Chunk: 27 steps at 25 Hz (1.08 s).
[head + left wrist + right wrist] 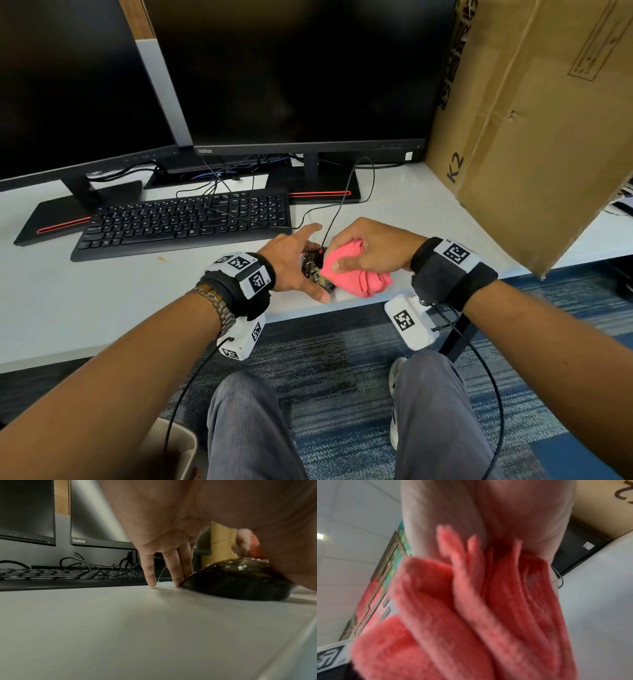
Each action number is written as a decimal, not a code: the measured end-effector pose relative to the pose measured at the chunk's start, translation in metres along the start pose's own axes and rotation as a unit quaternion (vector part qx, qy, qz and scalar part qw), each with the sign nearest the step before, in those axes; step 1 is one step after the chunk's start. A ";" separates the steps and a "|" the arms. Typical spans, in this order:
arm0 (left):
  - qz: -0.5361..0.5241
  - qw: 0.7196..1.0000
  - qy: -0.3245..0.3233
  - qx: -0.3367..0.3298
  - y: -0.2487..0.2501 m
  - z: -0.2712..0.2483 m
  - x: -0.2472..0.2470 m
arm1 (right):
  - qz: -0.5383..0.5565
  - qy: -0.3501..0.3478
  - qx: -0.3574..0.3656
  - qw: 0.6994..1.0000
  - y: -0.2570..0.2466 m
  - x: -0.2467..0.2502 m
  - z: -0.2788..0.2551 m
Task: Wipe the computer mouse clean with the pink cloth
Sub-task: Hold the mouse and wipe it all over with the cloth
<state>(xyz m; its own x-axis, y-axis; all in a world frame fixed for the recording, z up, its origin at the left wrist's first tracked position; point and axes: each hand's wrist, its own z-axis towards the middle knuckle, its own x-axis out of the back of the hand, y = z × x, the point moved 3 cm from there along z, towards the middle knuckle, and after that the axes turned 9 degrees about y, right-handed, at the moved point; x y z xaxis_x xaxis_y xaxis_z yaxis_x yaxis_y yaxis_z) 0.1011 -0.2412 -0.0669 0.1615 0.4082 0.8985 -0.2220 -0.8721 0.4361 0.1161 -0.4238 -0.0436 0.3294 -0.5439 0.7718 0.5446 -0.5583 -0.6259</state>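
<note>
A black computer mouse [312, 269], its top speckled with pale grime, sits near the front edge of the white desk [102, 301]. My left hand [296, 260] holds it, thumb along its near side and fingers at its far side. In the left wrist view those fingers [173, 566] stand fairly straight, tips on the desk by the mouse [236, 582]. My right hand [371, 248] grips a bunched pink cloth [358, 274] and presses it against the mouse's right part. The cloth [471, 608] fills the right wrist view below my palm [488, 513], and shows as a red sliver [255, 547] above the mouse.
A black keyboard [185, 222] lies left of the mouse, with two dark monitors [298, 68] behind it. The mouse cable [342, 195] runs back toward the monitor stand. A large cardboard box [534, 120] stands at the right. The desk edge [137, 342] is just below my hands.
</note>
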 end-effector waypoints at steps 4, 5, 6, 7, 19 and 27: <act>-0.002 1.000 0.000 0.001 -0.001 0.000 0.000 | 0.030 0.060 -0.042 0.997 0.016 0.020 0.010; -0.002 1.000 -0.001 0.003 -0.001 0.000 -0.001 | 0.035 0.064 -0.064 0.995 0.022 0.023 0.013; -0.002 1.000 -0.002 0.002 -0.001 0.000 -0.001 | 0.031 0.062 -0.079 0.995 0.026 0.024 0.016; 0.000 1.000 -0.002 0.000 -0.001 0.000 -0.001 | 0.022 0.057 -0.086 0.994 0.030 0.022 0.018; -0.001 1.000 -0.002 -0.005 -0.003 0.002 -0.001 | 0.000 0.028 -0.057 0.998 0.012 0.011 0.017; 0.009 1.000 0.001 -0.003 -0.001 -0.001 -0.001 | -0.030 0.034 -0.028 0.999 -0.004 0.003 -0.001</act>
<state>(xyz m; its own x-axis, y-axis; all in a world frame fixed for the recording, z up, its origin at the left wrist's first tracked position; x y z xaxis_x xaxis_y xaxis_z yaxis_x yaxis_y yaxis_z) 0.1006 -0.2407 -0.0678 0.1564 0.3928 0.9062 -0.2314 -0.8774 0.4203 0.1143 -0.4235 -0.0391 0.2429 -0.5483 0.8002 0.5172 -0.6247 -0.5850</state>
